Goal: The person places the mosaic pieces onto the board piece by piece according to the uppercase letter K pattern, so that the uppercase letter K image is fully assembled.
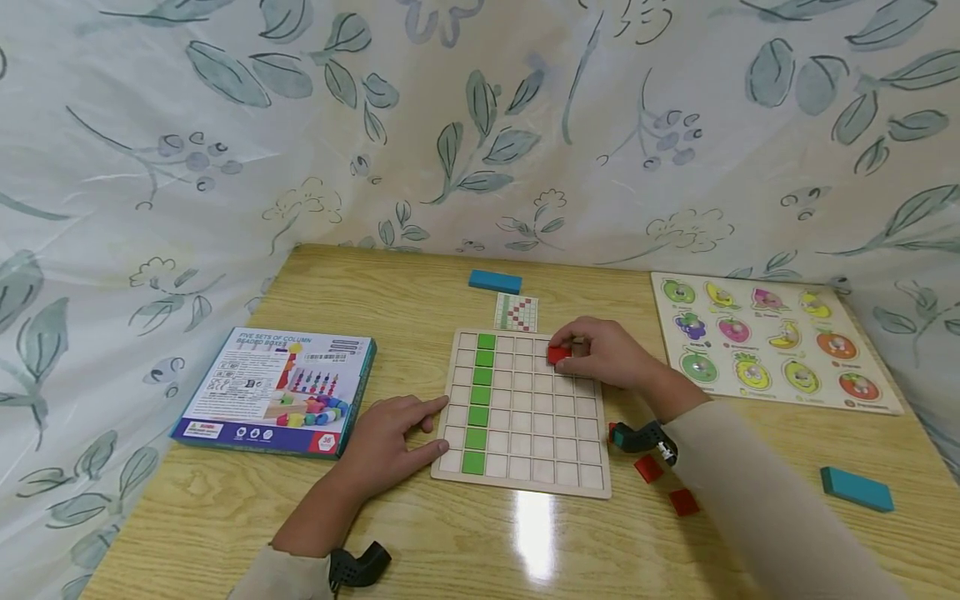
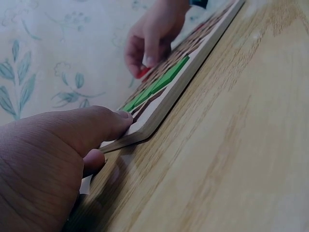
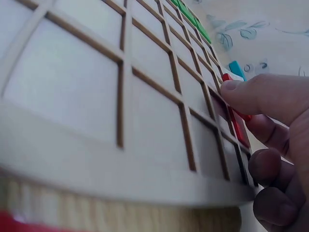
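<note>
Head: red tile (image 1: 558,356) in right hand (image 1: 606,354)

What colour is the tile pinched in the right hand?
The tile is red; it shows best in the head view.

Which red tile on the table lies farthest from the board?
The red tile lowest in the head view; the other visible ones there lie closer to the board.

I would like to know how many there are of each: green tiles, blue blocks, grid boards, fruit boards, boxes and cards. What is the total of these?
Green tiles: 7
Blue blocks: 2
Grid board: 1
Fruit board: 1
Box: 1
Card: 1
Total: 13
</note>
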`<action>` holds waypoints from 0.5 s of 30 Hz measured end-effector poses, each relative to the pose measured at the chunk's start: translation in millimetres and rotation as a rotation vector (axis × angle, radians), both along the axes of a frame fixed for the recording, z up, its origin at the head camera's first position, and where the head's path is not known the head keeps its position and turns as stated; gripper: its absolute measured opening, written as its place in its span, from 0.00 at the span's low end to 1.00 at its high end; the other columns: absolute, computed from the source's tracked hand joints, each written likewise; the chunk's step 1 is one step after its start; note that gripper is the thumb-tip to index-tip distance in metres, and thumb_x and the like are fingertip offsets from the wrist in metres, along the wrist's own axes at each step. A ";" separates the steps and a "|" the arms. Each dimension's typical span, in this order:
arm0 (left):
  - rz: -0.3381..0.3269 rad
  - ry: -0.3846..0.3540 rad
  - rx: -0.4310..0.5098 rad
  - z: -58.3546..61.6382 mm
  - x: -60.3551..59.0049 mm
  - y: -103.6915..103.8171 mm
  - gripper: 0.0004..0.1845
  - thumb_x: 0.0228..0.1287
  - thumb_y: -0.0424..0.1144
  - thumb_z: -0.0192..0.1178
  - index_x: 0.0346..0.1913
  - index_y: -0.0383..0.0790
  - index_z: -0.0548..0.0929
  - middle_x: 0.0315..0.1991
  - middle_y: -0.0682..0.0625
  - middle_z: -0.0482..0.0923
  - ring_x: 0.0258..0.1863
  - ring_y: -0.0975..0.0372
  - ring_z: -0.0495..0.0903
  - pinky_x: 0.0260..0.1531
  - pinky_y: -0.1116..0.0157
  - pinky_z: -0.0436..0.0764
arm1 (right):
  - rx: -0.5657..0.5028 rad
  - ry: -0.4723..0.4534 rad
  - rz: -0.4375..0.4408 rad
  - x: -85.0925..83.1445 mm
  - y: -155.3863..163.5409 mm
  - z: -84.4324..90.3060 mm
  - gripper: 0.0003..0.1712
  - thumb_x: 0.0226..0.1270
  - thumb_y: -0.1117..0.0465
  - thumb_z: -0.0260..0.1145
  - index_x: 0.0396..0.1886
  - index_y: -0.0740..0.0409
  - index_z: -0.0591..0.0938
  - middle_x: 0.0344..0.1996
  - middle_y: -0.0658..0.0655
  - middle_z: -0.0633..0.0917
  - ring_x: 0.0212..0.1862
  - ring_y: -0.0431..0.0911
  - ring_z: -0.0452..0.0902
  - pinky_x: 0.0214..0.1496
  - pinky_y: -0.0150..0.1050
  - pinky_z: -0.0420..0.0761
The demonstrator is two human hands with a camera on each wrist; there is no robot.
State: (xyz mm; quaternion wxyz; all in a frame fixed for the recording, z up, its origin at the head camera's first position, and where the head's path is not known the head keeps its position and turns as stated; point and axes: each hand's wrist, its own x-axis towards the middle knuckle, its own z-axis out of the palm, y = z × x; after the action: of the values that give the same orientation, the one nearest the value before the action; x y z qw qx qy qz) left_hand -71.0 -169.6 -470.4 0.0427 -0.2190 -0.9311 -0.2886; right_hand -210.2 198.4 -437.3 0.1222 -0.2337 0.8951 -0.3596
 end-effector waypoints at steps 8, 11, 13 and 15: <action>-0.009 0.022 0.006 1.1 -0.1 0.8 0.28 0.63 0.51 0.77 0.65 0.47 0.88 0.35 0.65 0.74 0.33 0.69 0.68 0.41 0.60 0.71 | 0.071 0.015 0.021 2.6 -16.1 3.1 0.15 0.66 0.58 0.81 0.51 0.50 0.90 0.44 0.48 0.86 0.45 0.48 0.78 0.50 0.45 0.79; -0.008 0.020 0.005 1.1 -0.3 0.9 0.28 0.63 0.51 0.76 0.65 0.47 0.88 0.35 0.65 0.74 0.33 0.69 0.68 0.42 0.59 0.71 | 0.090 0.008 0.026 2.6 -18.5 3.6 0.15 0.66 0.58 0.81 0.51 0.49 0.90 0.45 0.48 0.86 0.46 0.47 0.78 0.52 0.45 0.80; -0.010 0.022 0.008 0.7 -0.4 0.7 0.28 0.64 0.51 0.76 0.65 0.47 0.88 0.35 0.65 0.74 0.32 0.69 0.68 0.42 0.59 0.71 | 0.097 0.009 0.031 2.7 -19.0 3.8 0.15 0.66 0.59 0.81 0.51 0.49 0.91 0.45 0.48 0.86 0.47 0.47 0.78 0.52 0.45 0.80; -0.009 0.022 0.010 0.7 -0.3 0.5 0.28 0.64 0.51 0.76 0.65 0.48 0.88 0.35 0.66 0.74 0.33 0.69 0.68 0.42 0.60 0.71 | 0.100 0.007 0.034 3.1 -19.1 4.1 0.15 0.66 0.59 0.81 0.51 0.49 0.91 0.46 0.49 0.86 0.47 0.47 0.78 0.53 0.45 0.80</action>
State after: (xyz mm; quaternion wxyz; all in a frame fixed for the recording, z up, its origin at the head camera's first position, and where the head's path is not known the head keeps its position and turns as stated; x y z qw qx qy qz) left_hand -71.3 -169.1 -469.7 0.0526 -0.2263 -0.9281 -0.2910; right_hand -207.2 179.4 -433.2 0.1364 -0.2437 0.9083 -0.3114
